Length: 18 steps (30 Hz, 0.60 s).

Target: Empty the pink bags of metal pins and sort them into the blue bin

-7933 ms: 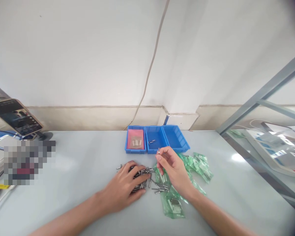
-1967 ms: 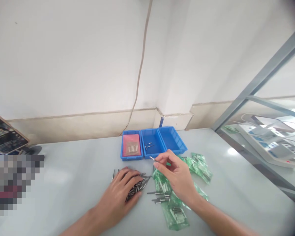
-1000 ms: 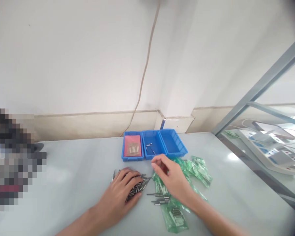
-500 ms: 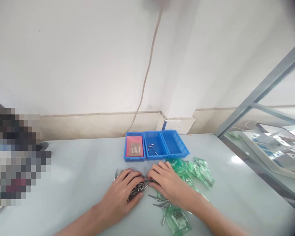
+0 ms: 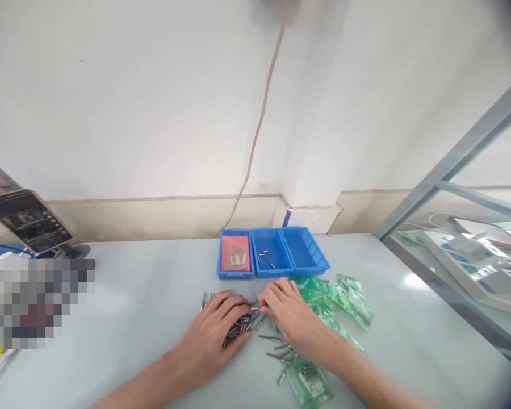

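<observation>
A heap of small metal pins lies on the grey table, dark and silvery. My left hand is cupped over its left side, palm down, with the thumb apart from the fingers and pins in the gap. At the right edge of the heap, the fingers of my right hand are curled together, with a metal pin at their tips; how firmly it is gripped is hidden. Loose pins lie below my right hand. A green plastic bag with pins inside lies nearest me.
Beyond my hands stand joined blue bins: one with a pink sheet and small packet, a middle bin with several pins, and a right bin. Green bags lie right. A phone stands left; a metal frame rises right.
The fingers of my right hand have drawn closer together and moved slightly right, away from my left hand. More pins show between the hands. My left hand stays over the heap.
</observation>
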Each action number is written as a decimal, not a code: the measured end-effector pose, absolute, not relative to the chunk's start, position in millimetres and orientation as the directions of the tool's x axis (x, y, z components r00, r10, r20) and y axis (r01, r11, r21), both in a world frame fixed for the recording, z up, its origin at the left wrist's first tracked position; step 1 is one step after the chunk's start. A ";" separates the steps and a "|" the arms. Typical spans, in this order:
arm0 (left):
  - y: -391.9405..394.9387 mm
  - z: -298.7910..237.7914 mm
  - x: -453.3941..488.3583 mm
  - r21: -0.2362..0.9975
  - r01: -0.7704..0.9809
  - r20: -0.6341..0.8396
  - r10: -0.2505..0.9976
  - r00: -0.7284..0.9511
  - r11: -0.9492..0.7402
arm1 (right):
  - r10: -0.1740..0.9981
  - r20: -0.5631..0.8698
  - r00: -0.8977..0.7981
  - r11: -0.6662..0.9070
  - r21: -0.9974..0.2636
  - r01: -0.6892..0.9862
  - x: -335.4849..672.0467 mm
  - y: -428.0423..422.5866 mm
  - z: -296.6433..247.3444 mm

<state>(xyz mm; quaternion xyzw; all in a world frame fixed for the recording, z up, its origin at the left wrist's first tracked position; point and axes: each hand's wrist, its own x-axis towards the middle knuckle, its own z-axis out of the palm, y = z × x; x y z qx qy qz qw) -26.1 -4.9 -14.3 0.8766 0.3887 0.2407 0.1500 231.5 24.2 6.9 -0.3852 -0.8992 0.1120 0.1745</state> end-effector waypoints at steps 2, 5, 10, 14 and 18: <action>-4.8 -13.7 -26.2 0.451 0.609 0.299 0.753 0.586 -0.653 | 0.736 0.242 -0.632 0.673 -0.358 0.647 231.4 24.2 8.2; -4.3 -14.1 -26.1 0.453 0.610 0.293 0.754 0.587 -0.651 | 0.720 0.274 -0.638 0.694 -0.296 0.656 233.0 24.9 9.6; -3.7 -15.9 -26.4 0.453 0.611 0.279 0.754 0.594 -0.649 | 0.693 0.288 -0.661 0.714 -0.148 0.684 237.4 28.0 8.7; -4.0 -15.4 -26.4 0.449 0.619 0.272 0.758 0.592 -0.644 | 0.684 0.316 -0.658 0.712 -0.093 0.696 238.4 30.9 8.3; -4.3 -14.5 -26.0 0.439 0.626 0.281 0.760 0.586 -0.645 | 0.745 0.326 -0.582 0.659 -0.220 0.720 236.4 31.4 11.8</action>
